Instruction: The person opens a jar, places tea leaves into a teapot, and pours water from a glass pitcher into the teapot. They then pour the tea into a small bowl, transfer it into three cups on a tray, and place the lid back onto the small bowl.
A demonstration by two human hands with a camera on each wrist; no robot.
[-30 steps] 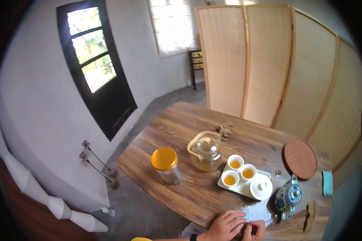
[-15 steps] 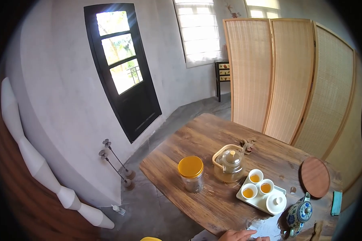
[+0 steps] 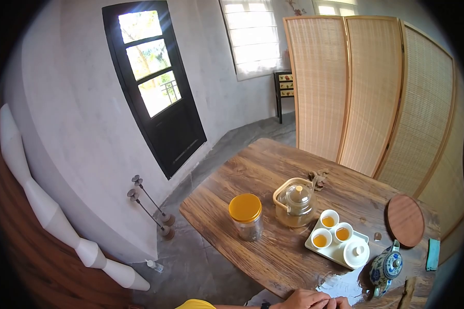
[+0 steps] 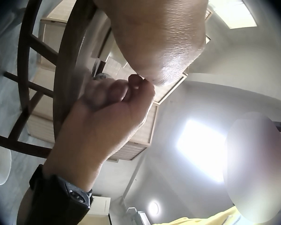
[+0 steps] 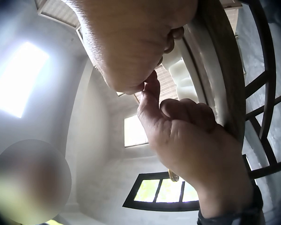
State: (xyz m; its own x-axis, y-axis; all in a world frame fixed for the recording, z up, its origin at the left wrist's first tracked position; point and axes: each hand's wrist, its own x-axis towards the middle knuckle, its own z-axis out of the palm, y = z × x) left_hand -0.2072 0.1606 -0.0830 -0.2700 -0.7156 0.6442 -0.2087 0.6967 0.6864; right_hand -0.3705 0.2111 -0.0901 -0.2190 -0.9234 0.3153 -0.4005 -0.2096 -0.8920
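In the head view my left hand (image 3: 305, 298) and right hand (image 3: 339, 303) lie close together at the table's near edge, cut off by the bottom of the frame. From the left wrist, the right hand (image 4: 105, 126) appears with its fingers loosely bent, beside the heel of my left hand. The right wrist view has the left hand (image 5: 192, 145) with loosely bent fingers, its thumb right at the other hand. Neither hand shows anything held. Just beyond them stands a white tray (image 3: 322, 252) with three cups of amber tea (image 3: 320, 241) and a white lidded bowl (image 3: 355, 254).
A blue-and-white teapot (image 3: 386, 269) stands right of the tray, near a wet patch (image 3: 345, 289). Farther back are a glass teapot (image 3: 296, 210), a yellow-lidded jar (image 3: 246, 216) and a round brown board (image 3: 406, 220). A teal cloth (image 3: 432, 254) lies at the right edge.
The head view has swung left and up, so the table's things sit farther right. Both hands are drawn closer together; they dipped lower in frame midway, then came back up slightly.
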